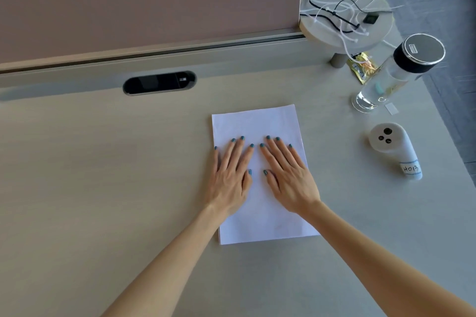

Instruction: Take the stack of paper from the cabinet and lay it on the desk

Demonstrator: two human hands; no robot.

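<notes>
A thin stack of white paper (257,123) lies flat on the pale wooden desk (103,175), a little right of centre. My left hand (230,177) rests palm down on the stack's left side, fingers spread, its little finger over the left edge. My right hand (288,177) lies palm down on the right side, fingers spread. Both hands press flat on the top sheet and grip nothing. No cabinet is in view.
A pink partition (154,0) runs along the desk's back, with a black oval cable port (159,83) below it. At the right stand a clear bottle with a black cap (401,69), a white handheld device labelled H013 (394,148), a snack packet (362,67) and a small round stand with cables (345,18).
</notes>
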